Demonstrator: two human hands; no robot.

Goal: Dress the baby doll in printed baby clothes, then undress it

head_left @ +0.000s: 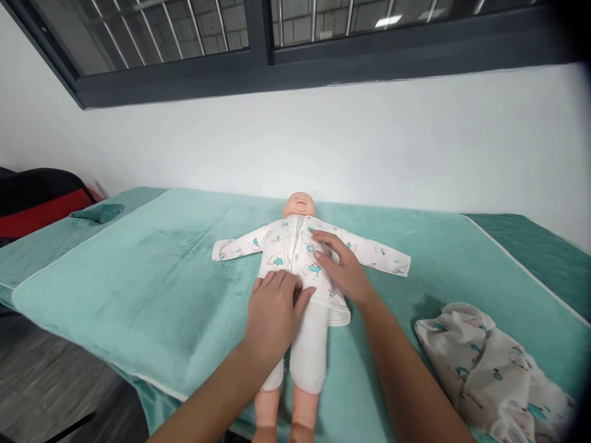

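A baby doll (pixel 299 205) lies on its back, its head toward the wall. It wears a white jacket (pixel 310 261) with green and pink prints, and white trousers (pixel 309 344). Both sleeves stretch out sideways, and the doll's hands do not show. Over the lower front of the jacket is my left hand (pixel 273 311), its fingers curled against the cloth and hiding that side of the hem. My right hand (pixel 344 267) rests on the jacket's right-hand panel with fingers spread apart. Small fasteners run along the jacket's front edge between my hands.
A green cloth (pixel 138 289) with pale edging covers the table. Crumpled printed baby clothing (pixel 494 375) lies at the lower right. A black and red chair (pixel 44 203) stands at the left. Behind the table rises a white wall (pixel 369 141) below a dark window frame (pixel 323 74).
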